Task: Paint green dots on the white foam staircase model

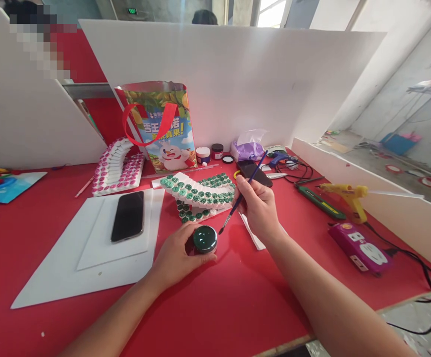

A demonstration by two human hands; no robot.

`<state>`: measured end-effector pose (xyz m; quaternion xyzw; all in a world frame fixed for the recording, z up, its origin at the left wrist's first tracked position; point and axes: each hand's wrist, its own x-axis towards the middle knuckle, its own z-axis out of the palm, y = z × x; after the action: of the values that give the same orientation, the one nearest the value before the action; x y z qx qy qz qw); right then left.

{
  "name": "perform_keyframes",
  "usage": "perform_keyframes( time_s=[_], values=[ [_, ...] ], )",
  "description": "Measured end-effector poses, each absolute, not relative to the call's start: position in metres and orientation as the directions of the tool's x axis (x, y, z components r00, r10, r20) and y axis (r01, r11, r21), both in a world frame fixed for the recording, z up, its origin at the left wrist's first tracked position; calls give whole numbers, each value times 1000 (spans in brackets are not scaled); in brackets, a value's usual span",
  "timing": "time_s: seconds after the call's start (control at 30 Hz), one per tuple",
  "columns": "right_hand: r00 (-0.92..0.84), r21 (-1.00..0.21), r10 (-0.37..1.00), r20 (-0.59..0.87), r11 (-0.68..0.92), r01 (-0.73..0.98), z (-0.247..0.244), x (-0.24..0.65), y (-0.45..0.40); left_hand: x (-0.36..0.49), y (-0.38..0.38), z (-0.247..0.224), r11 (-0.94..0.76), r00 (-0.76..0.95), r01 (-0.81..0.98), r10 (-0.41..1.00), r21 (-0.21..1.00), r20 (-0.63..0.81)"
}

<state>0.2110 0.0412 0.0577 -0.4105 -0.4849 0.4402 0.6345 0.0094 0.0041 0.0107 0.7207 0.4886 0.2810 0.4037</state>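
My left hand is wrapped around a small round jar with a dark green, glossy top, low over the red table. In my right hand is a thin blue paintbrush, pinched between the fingers. Its dark bristle tip points down, just right of the jar and apart from it. Behind the jar lies a curved white piece covered in rows of green beads or dabs; my right hand partly hides its right end. A white folded paper lies under my right wrist.
A black phone lies on white boards at left. Behind stand a pink-dotted white piece, a colourful bag, paint jars and a purple tissue pack. At right are a yellow glue gun, a green cutter, a purple box and cables.
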Motion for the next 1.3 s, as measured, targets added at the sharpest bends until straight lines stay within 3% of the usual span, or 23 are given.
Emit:
perform_keyframes(
  time_s=[0.83, 1.3],
  values=[
    [85, -959, 971, 222, 234, -163, 58, 206, 37, 8, 5, 8, -201, 368, 485, 930, 851, 10],
    [29, -969, 968, 248, 248, -2, 62, 203, 30, 9, 5, 8, -209, 365, 474, 931, 856, 25]
  ],
)
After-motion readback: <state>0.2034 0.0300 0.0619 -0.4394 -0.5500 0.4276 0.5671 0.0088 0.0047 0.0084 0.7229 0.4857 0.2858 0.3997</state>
